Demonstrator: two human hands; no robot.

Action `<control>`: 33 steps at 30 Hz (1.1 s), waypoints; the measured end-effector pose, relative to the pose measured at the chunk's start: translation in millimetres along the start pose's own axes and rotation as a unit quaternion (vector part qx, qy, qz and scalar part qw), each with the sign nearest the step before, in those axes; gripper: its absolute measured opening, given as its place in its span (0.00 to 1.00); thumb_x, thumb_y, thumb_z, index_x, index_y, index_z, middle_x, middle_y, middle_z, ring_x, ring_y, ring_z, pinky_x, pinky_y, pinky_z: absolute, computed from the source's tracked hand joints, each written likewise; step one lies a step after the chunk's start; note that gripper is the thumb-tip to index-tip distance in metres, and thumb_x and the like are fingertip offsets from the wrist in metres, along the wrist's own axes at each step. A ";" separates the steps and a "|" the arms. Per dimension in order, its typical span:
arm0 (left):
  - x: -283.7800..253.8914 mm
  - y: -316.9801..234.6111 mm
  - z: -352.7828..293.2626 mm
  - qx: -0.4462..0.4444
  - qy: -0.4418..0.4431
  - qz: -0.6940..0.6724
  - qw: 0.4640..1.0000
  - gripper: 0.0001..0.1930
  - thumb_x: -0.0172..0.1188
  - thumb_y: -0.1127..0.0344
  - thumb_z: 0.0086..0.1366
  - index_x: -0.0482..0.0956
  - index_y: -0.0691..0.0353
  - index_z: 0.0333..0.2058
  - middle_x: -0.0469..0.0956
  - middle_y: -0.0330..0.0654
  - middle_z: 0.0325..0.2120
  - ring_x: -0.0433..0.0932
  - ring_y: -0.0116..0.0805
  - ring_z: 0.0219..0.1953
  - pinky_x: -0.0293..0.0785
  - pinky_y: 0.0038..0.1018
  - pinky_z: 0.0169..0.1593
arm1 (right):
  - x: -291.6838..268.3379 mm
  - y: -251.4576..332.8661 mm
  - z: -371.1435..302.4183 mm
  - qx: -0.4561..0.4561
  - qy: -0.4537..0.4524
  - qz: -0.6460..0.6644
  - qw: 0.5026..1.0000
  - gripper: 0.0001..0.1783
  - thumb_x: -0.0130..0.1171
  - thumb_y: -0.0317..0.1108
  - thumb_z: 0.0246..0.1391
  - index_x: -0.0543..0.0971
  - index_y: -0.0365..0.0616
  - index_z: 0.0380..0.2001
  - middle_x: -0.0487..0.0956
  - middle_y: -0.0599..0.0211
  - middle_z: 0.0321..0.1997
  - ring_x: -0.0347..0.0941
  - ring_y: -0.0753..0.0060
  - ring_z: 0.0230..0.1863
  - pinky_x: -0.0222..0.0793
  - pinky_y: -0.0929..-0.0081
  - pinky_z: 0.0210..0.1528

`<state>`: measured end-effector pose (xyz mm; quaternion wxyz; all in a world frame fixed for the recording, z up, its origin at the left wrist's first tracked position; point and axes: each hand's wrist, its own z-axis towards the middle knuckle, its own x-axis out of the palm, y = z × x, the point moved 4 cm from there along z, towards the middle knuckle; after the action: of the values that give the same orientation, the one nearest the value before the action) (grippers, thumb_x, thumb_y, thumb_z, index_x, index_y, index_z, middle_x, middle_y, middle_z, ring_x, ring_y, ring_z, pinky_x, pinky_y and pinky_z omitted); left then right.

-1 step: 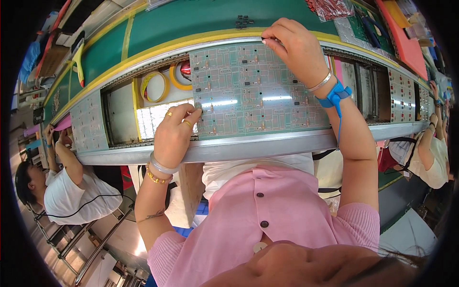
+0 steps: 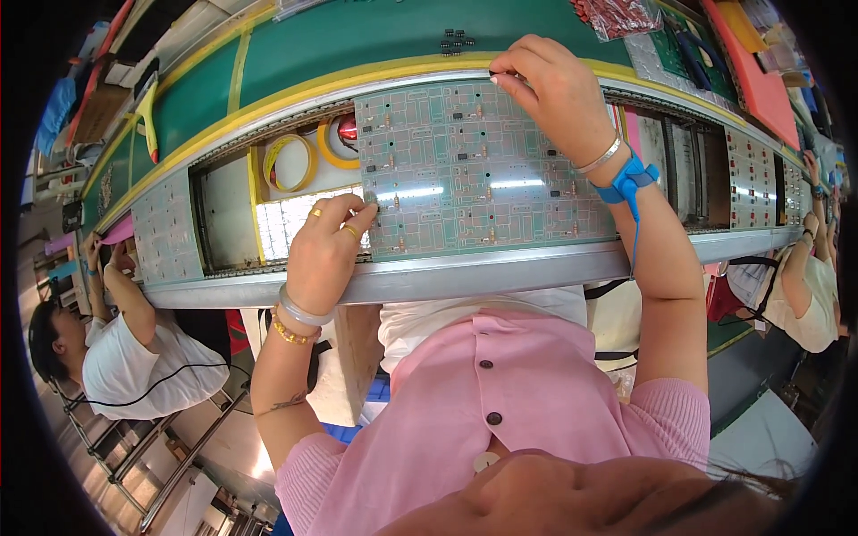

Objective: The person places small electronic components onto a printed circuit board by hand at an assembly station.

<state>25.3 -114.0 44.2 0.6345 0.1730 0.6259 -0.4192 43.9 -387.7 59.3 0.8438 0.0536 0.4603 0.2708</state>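
A large green circuit board panel (image 2: 509, 210) with small parts set in it lies across the metal rails in front of me. My left hand (image 2: 323, 255) is closed at the panel's left edge, fingertips pinched together; what lies between them is too small to make out. Beyond the panel's far edge, over the rail, my right hand (image 2: 556, 94) pinches a small black component (image 2: 493, 72), mostly covered by the fingers. Several loose black components (image 2: 457, 42) lie on the green mat (image 2: 349, 40) just left of that hand.
Yellow tape rolls (image 2: 291, 163) sit beneath the rails. Further boards lie along the line at left (image 2: 168, 234) and right (image 2: 752, 183). A bag of red parts (image 2: 617, 16) and pliers (image 2: 693, 58) rest at the far right. Co-workers sit on both sides.
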 end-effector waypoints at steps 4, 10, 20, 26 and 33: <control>-17.3 5.9 35.3 0.023 -0.090 -0.094 0.991 0.06 0.63 0.72 0.53 0.80 0.62 0.32 0.75 0.42 0.31 0.76 0.42 0.34 0.74 0.32 0.37 | -6.5 18.4 -2.8 -0.004 0.002 0.006 1.000 0.05 0.61 0.30 0.47 0.76 0.44 0.29 0.73 0.66 0.30 0.71 0.60 0.35 0.69 0.67 0.35; 15.9 20.0 148.0 0.067 -0.150 -0.124 0.979 0.06 0.63 0.69 0.55 0.80 0.63 0.32 0.78 0.42 0.32 0.78 0.40 0.32 0.74 0.29 0.36 | -12.4 57.8 -30.7 -0.011 0.026 0.002 1.000 0.08 0.63 0.29 0.43 0.76 0.45 0.29 0.72 0.66 0.30 0.70 0.62 0.34 0.69 0.69 0.35; 40.9 18.4 177.0 0.060 -0.157 -0.039 0.985 0.06 0.60 0.68 0.56 0.82 0.62 0.31 0.77 0.40 0.31 0.77 0.43 0.33 0.73 0.34 0.38 | 4.9 72.9 -68.4 0.007 0.118 0.033 0.992 0.08 0.62 0.27 0.41 0.75 0.44 0.29 0.70 0.66 0.30 0.69 0.64 0.33 0.69 0.72 0.35; 42.6 19.6 175.7 0.059 -0.170 -0.031 0.983 0.06 0.60 0.68 0.56 0.82 0.62 0.30 0.77 0.40 0.30 0.77 0.42 0.33 0.74 0.34 0.38 | 18.1 77.1 -66.8 -0.005 0.148 0.031 0.989 0.08 0.61 0.27 0.42 0.75 0.43 0.28 0.70 0.66 0.31 0.68 0.64 0.34 0.69 0.73 0.36; 43.4 18.5 175.9 0.053 -0.166 -0.014 0.985 0.05 0.60 0.67 0.56 0.81 0.62 0.29 0.76 0.40 0.30 0.76 0.42 0.35 0.73 0.34 0.39 | 20.1 80.1 -64.9 -0.013 0.164 0.030 0.986 0.08 0.61 0.27 0.42 0.75 0.43 0.29 0.70 0.66 0.31 0.68 0.64 0.34 0.69 0.73 0.36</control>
<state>147.5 -247.7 25.3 0.7139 0.1254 0.4910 -0.4832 -32.4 -320.0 34.4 0.7493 0.0112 0.5868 0.3067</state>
